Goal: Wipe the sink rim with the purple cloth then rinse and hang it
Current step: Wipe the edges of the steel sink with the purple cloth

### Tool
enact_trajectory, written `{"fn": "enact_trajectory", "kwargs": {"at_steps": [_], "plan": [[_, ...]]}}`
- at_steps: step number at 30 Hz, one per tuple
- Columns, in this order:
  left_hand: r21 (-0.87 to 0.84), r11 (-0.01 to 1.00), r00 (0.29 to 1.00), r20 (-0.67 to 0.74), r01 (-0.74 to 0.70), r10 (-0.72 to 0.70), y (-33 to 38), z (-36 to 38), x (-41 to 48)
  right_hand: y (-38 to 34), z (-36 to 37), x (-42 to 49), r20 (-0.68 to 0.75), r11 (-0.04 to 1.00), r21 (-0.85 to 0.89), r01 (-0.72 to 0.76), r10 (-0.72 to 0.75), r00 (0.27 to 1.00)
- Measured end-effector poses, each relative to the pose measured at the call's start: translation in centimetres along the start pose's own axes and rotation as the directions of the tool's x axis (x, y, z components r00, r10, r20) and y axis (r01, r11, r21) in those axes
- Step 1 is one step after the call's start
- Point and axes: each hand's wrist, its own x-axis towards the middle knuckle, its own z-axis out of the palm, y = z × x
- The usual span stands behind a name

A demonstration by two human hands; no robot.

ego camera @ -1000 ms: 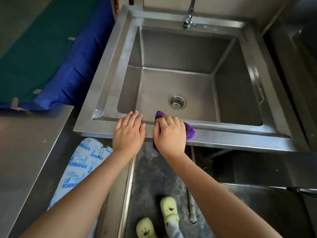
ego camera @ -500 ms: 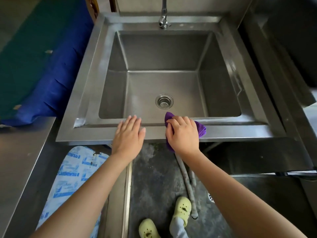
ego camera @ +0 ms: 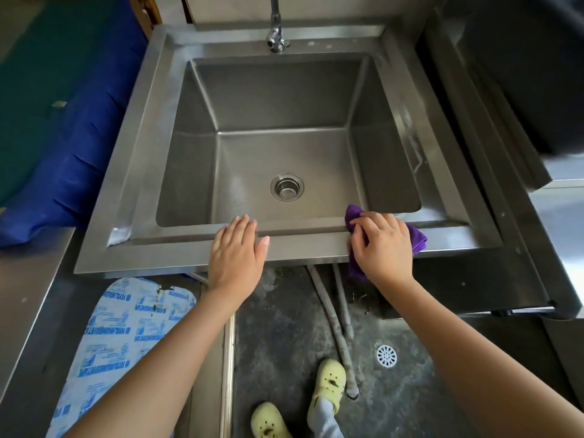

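Under my right hand (ego camera: 380, 246), the purple cloth (ego camera: 417, 238) is pressed flat against the near rim of the sink (ego camera: 303, 245), toward its right half. My fingers are curled over the cloth, clamping it to the steel, with one corner poking up past my fingertips toward the basin and a flap trailing off the front edge below my wrist. My left hand (ego camera: 235, 254) holds nothing; it lies palm down and spread on the same near rim, well apart from the cloth, bracing me.

That hanging flap is my first worry: if my pressure slackens as I slide toward the right corner, the weight over the front edge could drag the cloth off and drop it onto the dirty floor by my shoes (ego camera: 328, 385). I am also wiping with a bunched wad, so I judge it may skip the raised inner lip and leave streaks. The right side of the rim shows whitish smears that need firm pressure, and pushing hard on smooth steel could make my hand shoot forward over the edge.

The tap (ego camera: 275, 36) stands at the far rim, a long reach across the basin for rinsing. Leaning over with my feet near the hoses (ego camera: 331, 311) and the floor drain (ego camera: 386, 356) risks a trip if the ground is wet; I cannot tell whether it is.
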Motion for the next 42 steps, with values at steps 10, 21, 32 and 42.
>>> {"fn": "enact_trajectory", "kwargs": {"at_steps": [10, 21, 32, 42], "plan": [[-0.182, 0.983, 1.0, 0.003, 0.003, -0.002, 0.3, -1.1, 0.1, -0.2, -0.5, 0.3, -0.013, 0.983, 0.148, -0.11, 0.113, 0.993], [-0.939, 0.222, 0.963, 0.27, 0.262, 0.009, 7.5, -5.9, -1.1, -8.4, -4.2, 2.2, 0.479, 0.406, 0.708, -0.578, 0.325, 0.815], [-0.955, 0.196, 0.971, 0.235, 0.222, 0.046, 6.9, -8.8, 2.6, -1.8, -6.6, 2.5, 0.542, 0.544, 0.753, -0.37, -0.195, 0.817], [-0.317, 0.902, 0.948, 0.021, -0.295, 0.317, 11.4, -0.8, 1.7, -0.1, -2.3, 0.1, 0.184, 0.906, 0.326, -0.268, 0.217, 0.959]]}}
